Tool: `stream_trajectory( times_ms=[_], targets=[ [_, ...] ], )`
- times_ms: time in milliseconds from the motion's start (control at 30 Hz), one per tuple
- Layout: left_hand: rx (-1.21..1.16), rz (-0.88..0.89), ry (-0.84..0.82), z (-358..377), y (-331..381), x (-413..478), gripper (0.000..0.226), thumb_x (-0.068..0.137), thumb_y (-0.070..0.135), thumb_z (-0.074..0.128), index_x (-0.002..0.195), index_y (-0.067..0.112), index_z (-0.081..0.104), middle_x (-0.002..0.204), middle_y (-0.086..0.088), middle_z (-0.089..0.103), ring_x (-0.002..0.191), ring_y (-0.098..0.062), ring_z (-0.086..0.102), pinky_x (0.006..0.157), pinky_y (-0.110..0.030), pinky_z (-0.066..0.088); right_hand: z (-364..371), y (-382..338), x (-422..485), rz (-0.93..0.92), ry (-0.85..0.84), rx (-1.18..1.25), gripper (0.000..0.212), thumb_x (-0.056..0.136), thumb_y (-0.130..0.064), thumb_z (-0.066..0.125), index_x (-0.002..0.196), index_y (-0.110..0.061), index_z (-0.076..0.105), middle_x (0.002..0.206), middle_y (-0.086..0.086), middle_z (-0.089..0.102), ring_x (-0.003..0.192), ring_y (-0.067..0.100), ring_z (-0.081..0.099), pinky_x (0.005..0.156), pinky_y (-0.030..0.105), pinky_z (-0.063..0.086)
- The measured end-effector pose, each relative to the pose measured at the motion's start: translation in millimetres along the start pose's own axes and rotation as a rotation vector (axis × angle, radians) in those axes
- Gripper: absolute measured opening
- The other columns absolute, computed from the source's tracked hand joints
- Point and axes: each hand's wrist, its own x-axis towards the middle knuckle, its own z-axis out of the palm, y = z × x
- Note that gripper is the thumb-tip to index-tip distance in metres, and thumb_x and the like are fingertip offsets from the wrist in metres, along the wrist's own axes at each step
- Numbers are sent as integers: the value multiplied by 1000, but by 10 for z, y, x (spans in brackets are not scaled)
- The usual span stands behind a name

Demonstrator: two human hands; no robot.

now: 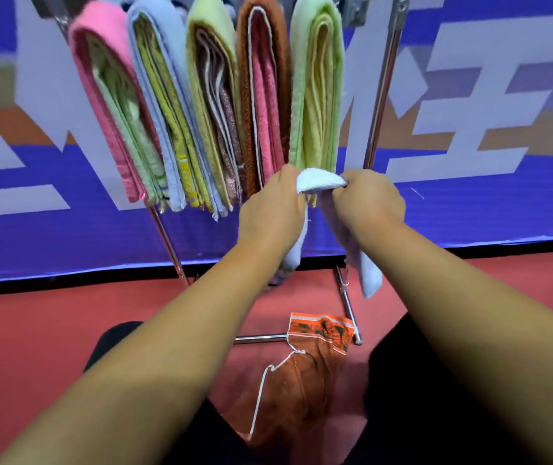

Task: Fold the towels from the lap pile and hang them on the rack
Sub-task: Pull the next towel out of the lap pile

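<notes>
**White towel arched between both hands, just under the rack's last bundle**

Behind the rack (382,95): a blue banner (469,213) with large pale lettering, blurred. Beneath the rack: red floor (33,330).

Chrome posts on the rack, plus a base bar (258,338) low on the side nearest the person. Across the rack's top, five folded bundles side by side, each hanging lengthwise with the fold up and the loose ends down. From the rack's left end: pink towel (100,78), pale blue towel (154,45), yellow-green towel (208,45), brown towel (261,45), light green towel (315,62). More folded layers tucked inside each outer wrap:
- pale green inside the pink
- yellow inside the pale blue
- patterned pinkish-brown inside the yellow-green
- pink inside the brown
- pale yellow inside the light green

On the near side of the rack, between two black-clad knees (110,344): an orange towel (305,374) with white piping, crumpled. Long axis running from the base bar toward the person, far edge overlapping that bar.

In front of the rack, just below the loose ends of the light green towel: the white towel (318,181), bent double into an arch. Crown up, spanning the gap between the hands; both ends hanging toward the floor, one under each hand, each half roughly vertical.

Left hand (268,209): fingers curled, gripping the arch's left shoulder. Right hand (369,203): fingers curled, pinching the right shoulder. Backs of both toward the camera, fingertips mostly hidden.
</notes>
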Motion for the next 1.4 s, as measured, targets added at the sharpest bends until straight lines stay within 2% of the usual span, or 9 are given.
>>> stream_trajectory(
  times_ms=[233, 333, 467, 633, 767, 933, 1067, 1200, 1400],
  targets=[
    [222, 106, 73, -548, 444, 330, 9, 103, 21, 50, 111, 18, 53, 106, -7, 68, 92, -42, 68, 66, -43, 38, -709, -69, 269, -154, 232, -15, 28, 95, -27, 50, 110, -19, 72, 117, 15, 58, 106, 41, 58, 78, 41, 51],
    [323, 107, 111, -724, 660, 500, 12, 100, 17, 56, 112, 17, 57, 101, -8, 70, 90, -41, 70, 65, -42, 38, -949, -129, 423, -205, 230, 135, 17, 91, -15, 48, 95, -14, 65, 100, 13, 66, 91, 36, 59, 60, 33, 36],
    [363, 95, 111, -891, 942, 765, 20, 98, 15, 62, 118, 14, 60, 106, -12, 71, 96, -42, 72, 66, -42, 40, -1243, -267, 564, -246, 279, 225, 16, 91, -12, 46, 89, -17, 61, 89, 7, 59, 82, 30, 50, 64, 34, 34],
    [266, 75, 132, -998, 1245, 1113, 30, 99, 30, 62, 124, 14, 60, 115, -10, 70, 106, -38, 69, 72, -38, 42, -1524, -366, 821, -248, 352, 285, 18, 87, -15, 47, 70, -14, 50, 78, 10, 59, 73, 32, 52, 54, 33, 30],
    [213, 84, 169, -955, 1513, 1404, 31, 100, 28, 59, 129, 14, 62, 121, -9, 70, 115, -35, 67, 75, -36, 40, -1771, -367, 1011, -299, 394, 236, 19, 86, -13, 50, 67, -11, 50, 68, 9, 54, 74, 34, 50, 52, 35, 31],
    [164, 119, 235, -925, 1790, 1679, 30, 102, 30, 51, 125, 16, 64, 118, -8, 72, 111, -32, 68, 74, -35, 35, -2006, -310, 1281, -335, 457, 234, 21, 87, -14, 51, 85, -5, 70, 80, 16, 68, 80, 38, 61, 63, 43, 52],
    [172, 92, 240, -932, 1818, 1948, 24, 102, 25, 54, 122, 13, 62, 119, -10, 70, 107, -35, 68, 71, -36, 37, -2059, -261, 1586, -301, 462, 211, 15, 86, -16, 51, 82, -12, 64, 78, 10, 64, 77, 34, 56, 54, 32, 35],
    [235, 50, 237, -993, 1696, 2212, 19, 103, 22, 58, 119, 11, 60, 116, -12, 69, 104, -38, 68, 70, -39, 39, -2022, -315, 1722, -307, 445, 153, 17, 95, -28, 55, 99, -20, 71, 91, 7, 66, 83, 34, 60, 63, 34, 43],
    [289, -74, 247, -1080, 1502, 2457, 21, 99, 22, 62, 118, 13, 61, 107, -9, 64, 84, -32, 51, 72, -41, 41, -1892, -530, 1847, -305, 437, 36, 18, 102, -28, 52, 103, -22, 69, 94, 8, 63, 83, 36, 58, 67, 37, 44]
  ],
)
